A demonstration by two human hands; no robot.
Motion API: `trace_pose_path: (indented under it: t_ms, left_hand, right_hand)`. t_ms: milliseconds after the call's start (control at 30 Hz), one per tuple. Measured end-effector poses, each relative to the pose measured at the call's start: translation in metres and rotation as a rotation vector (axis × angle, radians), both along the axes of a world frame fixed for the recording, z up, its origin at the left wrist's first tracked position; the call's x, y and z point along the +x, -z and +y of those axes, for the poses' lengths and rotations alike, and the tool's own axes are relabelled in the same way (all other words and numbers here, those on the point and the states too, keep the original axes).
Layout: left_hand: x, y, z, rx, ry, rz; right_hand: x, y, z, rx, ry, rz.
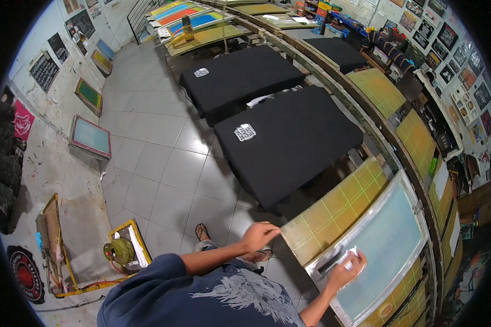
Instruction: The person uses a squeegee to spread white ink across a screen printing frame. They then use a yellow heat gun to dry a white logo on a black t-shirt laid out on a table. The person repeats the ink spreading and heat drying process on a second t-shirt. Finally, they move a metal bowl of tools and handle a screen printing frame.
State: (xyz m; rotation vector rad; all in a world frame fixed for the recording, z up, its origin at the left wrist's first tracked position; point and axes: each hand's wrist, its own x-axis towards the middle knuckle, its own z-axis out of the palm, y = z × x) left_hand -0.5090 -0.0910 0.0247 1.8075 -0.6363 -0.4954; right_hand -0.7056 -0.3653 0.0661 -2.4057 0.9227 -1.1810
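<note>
My right hand [348, 271] is curled over a small whitish piece, perhaps cloth or paper, on the near left part of a silk-screen frame [390, 231]. The frame has pale blue mesh and a light rim. Beside those fingers, a dark strip with a pale, shiny surround shows on the mesh. Underneath lies a yellow-green printing board [338, 204] marked with bright grid lines. At the board's left corner my left hand [261, 235] has its fingers bent together. Whether they grip anything there is hidden.
Two black shirts [289, 144] [240, 76] with small white prints lie on boards farther along the bench. A long rail [333, 62] runs beside them. On the left, a green gas cylinder [120, 250] stands by a yellow frame, and a screen [90, 136] leans on the wall.
</note>
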Motion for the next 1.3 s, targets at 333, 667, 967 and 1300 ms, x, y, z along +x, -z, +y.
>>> trace_pose_path:
  t_ms: [333,667,967,1300]
  left_hand:
    - [0.109,0.012,0.341,0.156,-0.775,0.112]
    - [0.197,0.028,0.541,0.140,-1.038,0.126]
    - [0.408,-0.006,0.535,0.006,-0.955,0.050]
    - [0.689,-0.073,0.527,0.115,-0.859,-0.075]
  right_hand:
    - [0.278,-0.065,0.327,0.195,-0.913,0.198]
    - [0.371,-0.018,0.485,0.251,-1.235,0.493]
    - [0.543,0.005,0.498,0.219,-1.115,0.585]
    - [0.750,-0.041,0.503,0.224,-1.078,0.635]
